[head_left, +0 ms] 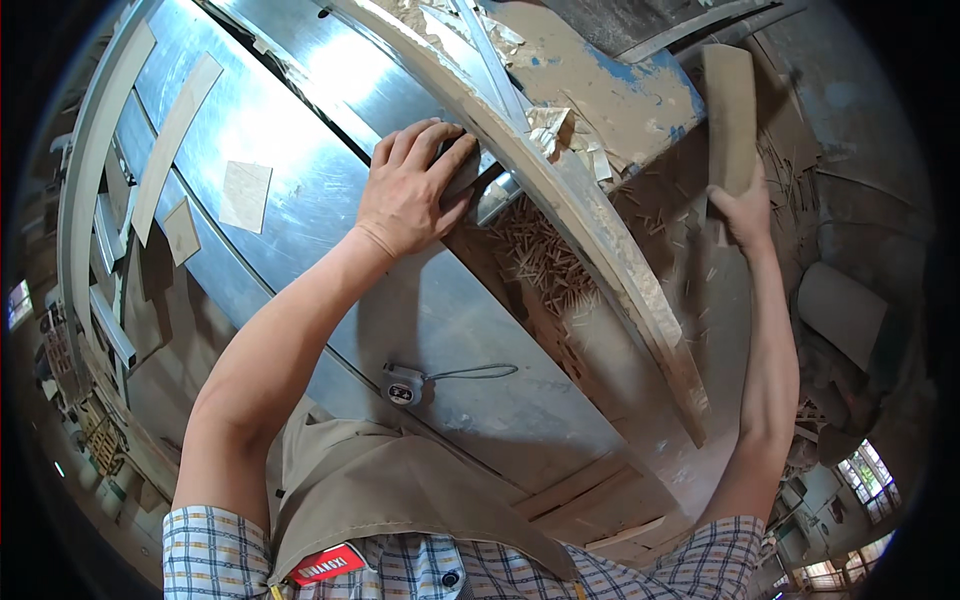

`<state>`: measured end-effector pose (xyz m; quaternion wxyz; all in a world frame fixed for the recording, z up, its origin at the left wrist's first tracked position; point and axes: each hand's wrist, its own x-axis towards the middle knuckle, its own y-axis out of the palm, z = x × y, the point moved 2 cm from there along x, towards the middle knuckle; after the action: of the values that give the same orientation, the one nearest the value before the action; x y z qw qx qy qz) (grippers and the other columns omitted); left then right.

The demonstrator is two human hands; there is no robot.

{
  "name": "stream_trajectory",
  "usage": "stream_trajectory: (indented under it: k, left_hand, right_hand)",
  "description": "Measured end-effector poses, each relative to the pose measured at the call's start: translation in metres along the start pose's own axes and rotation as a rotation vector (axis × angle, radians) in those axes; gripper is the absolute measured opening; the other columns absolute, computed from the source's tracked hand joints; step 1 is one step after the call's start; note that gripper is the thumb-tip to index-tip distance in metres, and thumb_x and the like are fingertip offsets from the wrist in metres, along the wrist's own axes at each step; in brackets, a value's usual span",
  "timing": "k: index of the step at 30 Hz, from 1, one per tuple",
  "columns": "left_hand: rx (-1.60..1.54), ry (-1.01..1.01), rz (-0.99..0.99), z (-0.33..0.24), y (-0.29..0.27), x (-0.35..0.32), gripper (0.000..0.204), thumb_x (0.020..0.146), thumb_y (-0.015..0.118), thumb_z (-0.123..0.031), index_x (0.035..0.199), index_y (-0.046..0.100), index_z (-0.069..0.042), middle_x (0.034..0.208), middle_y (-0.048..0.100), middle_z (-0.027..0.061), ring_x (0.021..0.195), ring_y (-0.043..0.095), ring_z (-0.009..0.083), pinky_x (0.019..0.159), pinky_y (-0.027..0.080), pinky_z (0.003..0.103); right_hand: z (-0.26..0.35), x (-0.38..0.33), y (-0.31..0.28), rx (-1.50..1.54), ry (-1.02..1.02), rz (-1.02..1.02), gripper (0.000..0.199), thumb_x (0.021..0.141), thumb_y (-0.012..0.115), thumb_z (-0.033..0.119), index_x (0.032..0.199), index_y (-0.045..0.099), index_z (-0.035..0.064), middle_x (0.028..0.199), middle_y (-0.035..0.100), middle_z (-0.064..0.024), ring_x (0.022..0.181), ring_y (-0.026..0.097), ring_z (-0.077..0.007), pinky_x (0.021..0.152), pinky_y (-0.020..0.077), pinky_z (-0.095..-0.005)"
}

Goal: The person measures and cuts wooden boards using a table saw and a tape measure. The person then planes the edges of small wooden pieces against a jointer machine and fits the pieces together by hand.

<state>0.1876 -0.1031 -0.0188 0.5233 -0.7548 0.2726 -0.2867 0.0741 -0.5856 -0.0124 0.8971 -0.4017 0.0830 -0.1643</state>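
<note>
My left hand (pixel 415 185) rests at the inner edge of the shiny metal machine table (pixel 320 190), fingers curled over a dark rounded object (pixel 460 168). Most of that object is hidden under my palm, so its kind is unclear. Out to the right, my right hand (pixel 745 208) grips the lower end of a long, slightly curved wooden piece (pixel 730 110), the thumb across its face. Between the hands runs a long curved rail (pixel 600 235), worn and dusty. A tape measure (pixel 403 385) with a wrist cord lies on the metal nearer my apron.
Many short wooden dowels (pixel 550 255) lie heaped beside the rail. Thin wood offcuts (pixel 245 197) and a curved strip (pixel 178 145) lie on the left of the metal table. A dusty, blue-chipped surface (pixel 590 80) with crumpled scraps stands at the back.
</note>
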Motion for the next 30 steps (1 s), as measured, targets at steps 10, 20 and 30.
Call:
stream_trajectory:
  k: [10, 20, 30]
  left_hand:
    - [0.002, 0.023, -0.018, -0.002, 0.002, 0.003, 0.066, 0.086, 0.08, -0.033, 0.147, 0.06, -0.016, 0.145, 0.058, 0.008, 0.143, 0.048, 0.0304, 0.119, 0.036, 0.048]
    - [0.004, 0.017, -0.01, -0.001, -0.001, -0.001, 0.067, 0.086, 0.08, -0.032, 0.147, 0.06, -0.015, 0.145, 0.058, 0.0083, 0.143, 0.049, 0.0301, 0.118, 0.036, 0.048]
    - [-0.091, 0.009, 0.005, 0.007, -0.004, 0.001, 0.074, 0.083, 0.083, -0.031, 0.15, 0.056, -0.013, 0.147, 0.055, 0.0125, 0.145, 0.046, 0.0352, 0.119, 0.036, 0.051]
  right_hand:
    - [0.009, 0.009, -0.008, -0.073, -0.145, -0.011, 0.086, 0.076, 0.082, 0.02, 0.152, 0.048, -0.0011, 0.135, 0.066, -0.017, 0.122, 0.065, -0.0269, 0.108, 0.05, -0.0402]
    - [0.01, 0.011, -0.011, -0.124, -0.044, 0.027, 0.086, 0.076, 0.081, 0.016, 0.153, 0.047, 0.0004, 0.135, 0.067, -0.0188, 0.119, 0.067, -0.0276, 0.104, 0.0524, -0.0392]
    - [0.017, 0.018, -0.008, -0.143, -0.088, 0.037, 0.089, 0.078, 0.081, 0.013, 0.158, 0.043, -0.0002, 0.139, 0.065, -0.0207, 0.13, 0.063, -0.0293, 0.112, 0.0477, -0.0404]
